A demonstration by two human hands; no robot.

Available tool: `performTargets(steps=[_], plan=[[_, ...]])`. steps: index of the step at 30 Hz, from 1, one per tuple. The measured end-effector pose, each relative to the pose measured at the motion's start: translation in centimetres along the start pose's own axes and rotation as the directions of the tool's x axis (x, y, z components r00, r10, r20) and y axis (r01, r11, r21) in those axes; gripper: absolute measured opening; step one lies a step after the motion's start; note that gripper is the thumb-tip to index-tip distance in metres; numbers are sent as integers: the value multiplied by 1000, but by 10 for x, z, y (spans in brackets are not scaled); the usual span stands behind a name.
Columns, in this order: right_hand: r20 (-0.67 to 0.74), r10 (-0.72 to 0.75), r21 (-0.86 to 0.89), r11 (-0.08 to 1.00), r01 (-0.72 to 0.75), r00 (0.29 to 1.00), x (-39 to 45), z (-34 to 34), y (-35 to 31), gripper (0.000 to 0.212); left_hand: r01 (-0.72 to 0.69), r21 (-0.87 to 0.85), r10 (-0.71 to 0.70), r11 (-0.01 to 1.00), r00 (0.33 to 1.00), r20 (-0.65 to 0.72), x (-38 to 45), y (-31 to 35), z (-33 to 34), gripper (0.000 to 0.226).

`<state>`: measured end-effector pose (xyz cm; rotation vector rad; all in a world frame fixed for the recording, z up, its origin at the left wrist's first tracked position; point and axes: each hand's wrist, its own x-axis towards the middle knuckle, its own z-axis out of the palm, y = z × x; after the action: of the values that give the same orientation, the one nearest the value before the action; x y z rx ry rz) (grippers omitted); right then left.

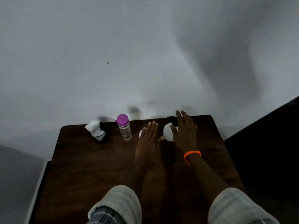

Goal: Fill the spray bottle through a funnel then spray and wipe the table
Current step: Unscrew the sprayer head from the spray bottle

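A: Well, start nearest the camera. What do you get?

B: Two rolled pale sleeves [119,206] at the bottom edge, then both forearms reaching forward over a dark wooden table [90,167]. An orange band [192,154] sits on the right wrist.

A: And the left hand?

B: The left hand [148,141] lies flat and spread, fingers straight, gripping nothing. A small white round thing [141,133] peeks out just beyond its knuckles on the left side. It is mostly covered, so I cannot tell what it is.

A: The right?

B: The right hand [184,131] is open too, fingers splayed and raised over the spray bottle [168,133]. The bottle's white rounded body shows just left of the palm, between the two hands, and its black spray head [171,120] sticks out past the thumb toward the wall. The thumb lies across the white body, but the fingers are not wrapped round it. Whether the palm presses on it is hidden.

A: Further left?

B: A clear water bottle [124,130] with a purple cap [123,119] stands upright, near the left hand but apart from it. Farther left again, at the table's far edge, a black-and-white bundle of cloth [97,130]. I cannot make out its shape.

A: Behind all that?

B: A plain pale wall [113,54], blurred, with soft shadows.
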<state>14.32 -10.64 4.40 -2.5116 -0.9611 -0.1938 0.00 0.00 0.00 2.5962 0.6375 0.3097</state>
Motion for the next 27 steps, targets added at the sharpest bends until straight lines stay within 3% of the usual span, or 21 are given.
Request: performTargets(steps=[6,11,21,27], plan=[[126,62,208,974,-87,990,16,10,15,38,-11,-49,12,999,1000,12,7,6,7,72],[175,207,312,916,-254,963,16,-5,12,34,31,-116,-23,993,997,67,8,17,8,76],[308,155,418,864,-280,939,-11,-41,-14,28,121,-181,-77,976,970,233,-26,27,-2,106],[379,108,498,813,-301,919,-39,-66,-37,18,252,-373,-191,893,963,192,-72,34,-15,122]])
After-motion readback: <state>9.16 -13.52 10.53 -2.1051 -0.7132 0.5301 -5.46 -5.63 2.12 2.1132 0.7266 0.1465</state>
